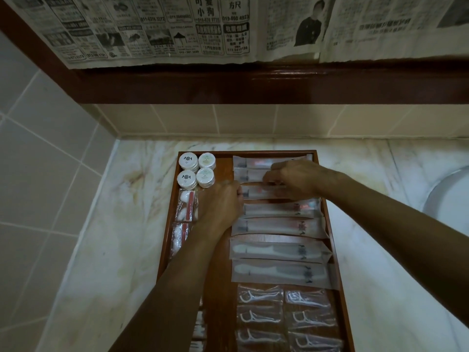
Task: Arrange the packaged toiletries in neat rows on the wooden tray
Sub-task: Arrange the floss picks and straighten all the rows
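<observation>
Your left hand [223, 204] pinches the end of a toothbrush pack [264, 192] and your right hand [291, 179] grips its middle. Tug unevenly and it slides askew, dragging the neighbouring packs [279, 210] out of row on the tray [225, 273]

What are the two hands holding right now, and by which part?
Both hands are on one long packet in the tray's third row. The left hand grips its left end; the right hand pinches it nearer the middle.

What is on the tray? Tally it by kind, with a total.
Round white-lidded tubs: 4
Long clear packets: 7
Floss-pick packets: 6
Cotton-ball packets: 2
Total: 19 in plain view; more packets at the near left are mostly hidden.
</observation>
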